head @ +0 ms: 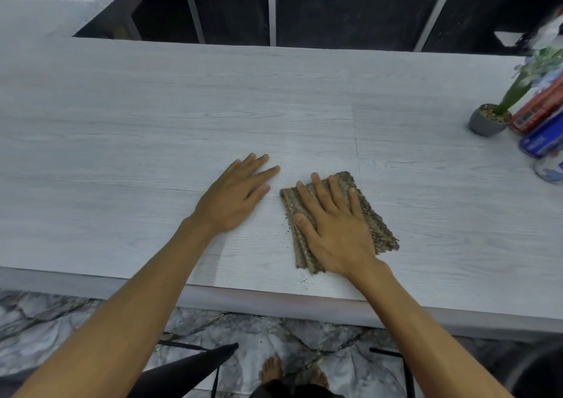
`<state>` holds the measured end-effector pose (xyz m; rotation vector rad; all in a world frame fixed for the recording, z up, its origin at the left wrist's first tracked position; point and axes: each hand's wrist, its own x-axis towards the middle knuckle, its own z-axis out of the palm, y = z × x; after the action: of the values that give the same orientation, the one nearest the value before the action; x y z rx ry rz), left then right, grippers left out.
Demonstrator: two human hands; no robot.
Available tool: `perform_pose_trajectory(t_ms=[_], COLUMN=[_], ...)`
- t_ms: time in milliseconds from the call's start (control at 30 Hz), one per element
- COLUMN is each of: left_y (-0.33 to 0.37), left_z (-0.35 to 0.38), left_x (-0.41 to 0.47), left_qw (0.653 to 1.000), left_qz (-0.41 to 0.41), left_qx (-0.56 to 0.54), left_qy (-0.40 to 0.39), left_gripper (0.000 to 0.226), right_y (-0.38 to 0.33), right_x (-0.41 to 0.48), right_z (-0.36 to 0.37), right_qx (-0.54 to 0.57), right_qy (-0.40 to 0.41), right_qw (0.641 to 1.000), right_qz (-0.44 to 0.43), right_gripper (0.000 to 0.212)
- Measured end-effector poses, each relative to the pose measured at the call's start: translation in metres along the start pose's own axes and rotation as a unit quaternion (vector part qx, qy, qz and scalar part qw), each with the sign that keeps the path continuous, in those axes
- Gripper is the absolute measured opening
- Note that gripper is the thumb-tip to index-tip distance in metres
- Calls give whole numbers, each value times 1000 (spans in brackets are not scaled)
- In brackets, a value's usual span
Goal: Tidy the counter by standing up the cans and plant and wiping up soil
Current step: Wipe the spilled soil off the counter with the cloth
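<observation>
Our right hand (332, 233) presses flat, fingers straight, on the folded cloth (377, 224) near the counter's (152, 123) near edge. Soil specks (287, 224) lie along the cloth's left side. Our left hand (234, 196) rests flat, fingers spread, just left. At far right the potted plant (487, 120) stands upright beside the cans (542, 141).

**Indoor counter, likely a home**

You stand with a bare foot (271, 370) on marble-patterned floor tiles (61, 315) at a long, pale wood-grain counter (152, 108). A potted plant (489, 120) and cans (542, 141) sit at its right end; dark framed panels (350, 7) run behind.
</observation>
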<state>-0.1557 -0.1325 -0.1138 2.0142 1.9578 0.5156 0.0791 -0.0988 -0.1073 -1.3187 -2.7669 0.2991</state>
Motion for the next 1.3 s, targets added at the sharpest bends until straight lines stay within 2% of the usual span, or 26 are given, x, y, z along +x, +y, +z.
perform_pose_trajectory(t_ms=[200, 400, 500, 567, 667, 700, 767, 867, 1100, 1200, 1300], left_y=[0, -2, -2, -4, -10, -12, -14, -12, -11, -12, -12], left_z=[0, -1, -6, -11, -15, -14, -10, -7, -5, -6, -6], left_x=[1, 2, 1, -3, -16, -20, -28, -33, -33, -32, -34], left_qw=[1000, 1000, 998, 998, 998, 998, 999, 998, 998, 998, 998], left_qz=[3, 5, 3, -8, -35, -43, -46, -44, -44, -43, -41], left_qx=[-5, -30, -63, -61, -50, -42, 0, 35, 50, 44, 37], left_qy=[8, 4, 0, 10, 15, 8, -4, 1, 15, 13, 12], left_gripper=[45, 44, 44, 43, 45, 46, 49, 50, 49, 49, 49], right_y=[12, -3, 7, 5, -9, -15, -29, -33, -5, -29, -23], right_x=[17, 5, 10, 15, 17, 16, 10, 1, 19, 12, -1], right_z=[-3, 0, -3, -7, -12, -11, -3, 9, 2, 4, 4], right_qx=[4, 34, 96, 179, 278, 269, 175, 30, 3, 13, 8], right_qy=[4, 30, 69, 70, 50, 36, 14, 11, 8, 3, -10], right_qw=[998, 999, 993, 981, 959, 962, 982, 997, 999, 1000, 997], right_qz=[57, -30, 4, 30, 2, -21, -63, -68, 34, -16, -70], right_gripper=[59, 50, 44, 41, 41, 42, 45, 53, 56, 53, 54])
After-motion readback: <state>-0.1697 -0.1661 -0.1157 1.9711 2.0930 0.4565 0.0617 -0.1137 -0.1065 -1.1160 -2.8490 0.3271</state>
